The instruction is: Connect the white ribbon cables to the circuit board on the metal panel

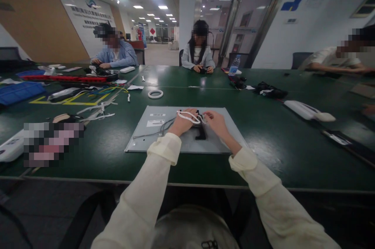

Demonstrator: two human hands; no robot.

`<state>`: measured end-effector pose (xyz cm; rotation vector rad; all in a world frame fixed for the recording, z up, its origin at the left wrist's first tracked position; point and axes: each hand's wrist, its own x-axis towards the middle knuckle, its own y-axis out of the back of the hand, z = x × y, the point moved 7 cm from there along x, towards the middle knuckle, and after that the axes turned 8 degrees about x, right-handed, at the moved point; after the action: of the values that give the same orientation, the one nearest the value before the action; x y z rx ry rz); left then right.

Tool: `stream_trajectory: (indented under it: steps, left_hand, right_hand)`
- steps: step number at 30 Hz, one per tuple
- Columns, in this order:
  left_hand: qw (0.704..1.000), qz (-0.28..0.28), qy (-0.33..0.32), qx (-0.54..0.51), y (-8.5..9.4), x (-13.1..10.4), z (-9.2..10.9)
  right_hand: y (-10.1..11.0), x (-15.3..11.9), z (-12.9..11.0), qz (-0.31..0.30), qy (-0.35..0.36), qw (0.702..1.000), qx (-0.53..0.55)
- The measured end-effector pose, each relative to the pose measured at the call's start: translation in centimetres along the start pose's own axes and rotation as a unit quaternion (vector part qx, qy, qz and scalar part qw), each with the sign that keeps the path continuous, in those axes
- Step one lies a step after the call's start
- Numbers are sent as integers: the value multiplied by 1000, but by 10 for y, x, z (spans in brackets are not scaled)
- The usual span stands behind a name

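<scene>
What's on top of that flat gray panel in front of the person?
On the panel: labels, gray cables and a black part. The left hand hides whatever lies directly beneath it.

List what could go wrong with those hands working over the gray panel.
The white strip loops loosely across the left hand, so it could snag or twist as either that hand or the right hand moves.
The gray cables lie loose beside the left hand and might get caught or tugged.
The black piece on the panel sits right below the fingers and could be nudged askew.
</scene>
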<state>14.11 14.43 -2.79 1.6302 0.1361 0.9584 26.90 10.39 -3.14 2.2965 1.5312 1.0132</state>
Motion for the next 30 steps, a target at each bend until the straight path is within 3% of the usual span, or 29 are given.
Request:
stream_trajectory:
  steps: [6,11,16,19,26,30]
  left_hand:
    - [994,94,44,35,15,2,1]
    - [994,83,42,51,15,0,5]
    - [993,88,36,73,13,-2,4]
    - [991,92,34,87,16,-1,1]
    - [985,129,50,102,37,3,-1]
    - [987,119,44,102,40,5,6]
  right_hand:
    - [-13,-3,-9,-46,-82,982,165]
    - [-27,-10,-6,-85,-153,956,235]
    - [-28,-14,-4,-59,-180,925,330]
    - [-23,-12,-8,-33,-167,918,359]
    - [-10,-5,-28,-18,-59,941,333]
    - [-8,-4,-29,-9,-67,934,350]
